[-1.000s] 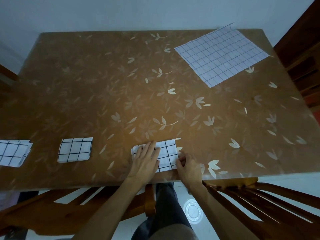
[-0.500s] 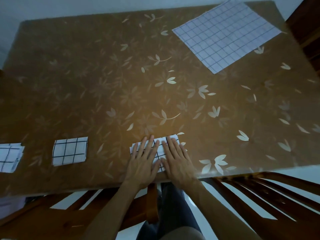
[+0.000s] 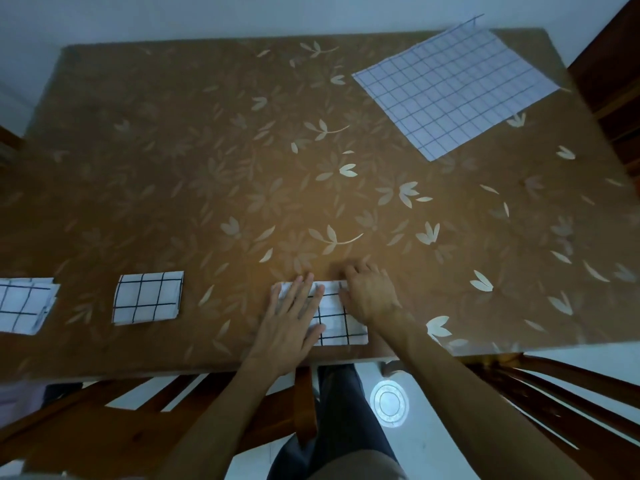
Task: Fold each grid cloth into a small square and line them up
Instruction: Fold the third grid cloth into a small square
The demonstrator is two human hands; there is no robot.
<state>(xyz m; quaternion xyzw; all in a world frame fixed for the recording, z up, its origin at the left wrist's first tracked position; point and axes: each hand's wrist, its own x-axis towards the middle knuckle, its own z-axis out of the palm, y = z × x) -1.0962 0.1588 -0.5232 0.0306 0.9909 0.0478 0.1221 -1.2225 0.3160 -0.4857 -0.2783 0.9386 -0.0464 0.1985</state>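
While the left grip (image 3: 291, 323) presses flat on the grid cloth (image 3: 334, 322), the right grip (image 3: 372, 297) curls at its far edge, pinch unclear; a folded square (image 3: 147, 297) lies to its left.

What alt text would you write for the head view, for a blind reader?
A person's left hand presses flat on a partly folded grid cloth at the near edge of a leaf-patterned table, while the right hand touches its far right part. Left of it lie two folded grid cloths; an unfolded grid cloth lies far right.
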